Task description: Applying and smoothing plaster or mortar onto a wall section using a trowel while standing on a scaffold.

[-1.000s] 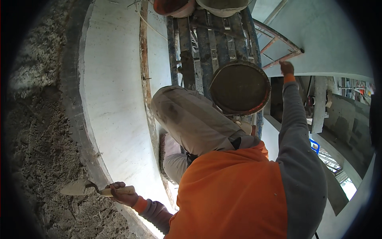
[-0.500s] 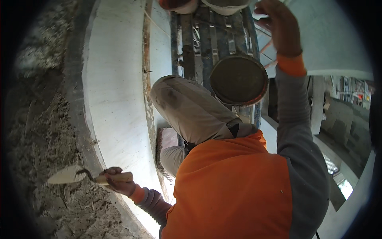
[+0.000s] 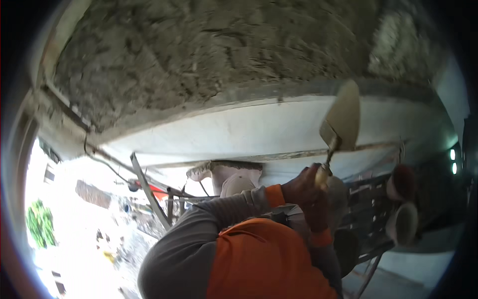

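Note:
A pointed trowel [image 3: 347,112] stands blade up in front of me, its pale wooden handle between my two hands. My left hand [image 3: 298,188] is closed at the handle, fingers against its side. Coming from below, my right hand [image 3: 316,212] closes round the handle's lower end; its fingers are partly hidden and slightly blurred. Behind the trowel runs a smooth white band [image 3: 239,117] of wall. Rough grey mortar [image 3: 214,55] covers the surface beyond it.
Slatted scaffold planks [image 3: 366,199] lie to my right, with a reddish bucket [image 3: 401,182] and a pale bucket [image 3: 402,224] at their far end. A dark round tub [image 3: 346,251] is beside my right arm. Metal bars [image 3: 149,192] and a bright drop open on my left.
My view has swung left toward the wall. The trowel, held out in my left hand before, is now in front of me, and my right hand has come to its handle.

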`<move>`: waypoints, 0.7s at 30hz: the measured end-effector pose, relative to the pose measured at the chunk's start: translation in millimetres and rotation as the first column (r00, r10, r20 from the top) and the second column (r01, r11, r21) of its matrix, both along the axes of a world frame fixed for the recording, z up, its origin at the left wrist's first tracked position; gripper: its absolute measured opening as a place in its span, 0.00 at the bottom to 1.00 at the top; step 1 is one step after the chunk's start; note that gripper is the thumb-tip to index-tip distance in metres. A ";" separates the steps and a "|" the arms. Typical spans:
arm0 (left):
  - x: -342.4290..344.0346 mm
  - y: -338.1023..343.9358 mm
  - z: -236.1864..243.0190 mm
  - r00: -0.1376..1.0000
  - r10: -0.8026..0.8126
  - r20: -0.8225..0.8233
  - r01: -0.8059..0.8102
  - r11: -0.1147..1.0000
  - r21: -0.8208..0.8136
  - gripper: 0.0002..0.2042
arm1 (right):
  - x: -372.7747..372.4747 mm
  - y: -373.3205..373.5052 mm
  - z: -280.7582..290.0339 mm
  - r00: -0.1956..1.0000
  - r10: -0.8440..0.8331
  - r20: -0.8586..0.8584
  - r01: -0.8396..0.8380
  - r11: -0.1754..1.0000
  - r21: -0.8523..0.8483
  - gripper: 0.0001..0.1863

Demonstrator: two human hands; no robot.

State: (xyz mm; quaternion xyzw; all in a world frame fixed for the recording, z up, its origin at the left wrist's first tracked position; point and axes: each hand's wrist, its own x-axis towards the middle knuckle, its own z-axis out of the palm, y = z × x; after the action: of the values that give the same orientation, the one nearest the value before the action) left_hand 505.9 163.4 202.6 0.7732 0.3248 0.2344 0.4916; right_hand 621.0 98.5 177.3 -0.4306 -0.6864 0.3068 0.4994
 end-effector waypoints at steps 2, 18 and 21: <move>-8.3 7.2 -0.3 0.999 -0.054 -0.005 0.053 0.933 0.357 0.26 | 2.9 -5.9 -14.7 0.961 -0.254 -0.108 0.200 0.909 -0.366 0.22; -134.8 192.1 95.5 0.456 0.816 0.354 -0.663 0.046 0.747 0.46 | 147.5 -3.6 -92.4 0.683 -0.697 0.220 0.730 0.634 -0.257 0.23; -141.1 210.2 87.0 0.461 0.824 0.329 -0.662 0.073 0.746 0.44 | 170.2 -15.1 -101.9 0.650 -0.693 0.312 0.759 0.602 -0.247 0.23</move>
State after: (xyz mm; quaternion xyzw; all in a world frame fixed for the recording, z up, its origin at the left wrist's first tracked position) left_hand 364.7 373.6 289.7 0.6383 0.5702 0.4980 -0.1393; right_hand 791.2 83.5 75.4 -0.7819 -0.4260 0.1540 0.4283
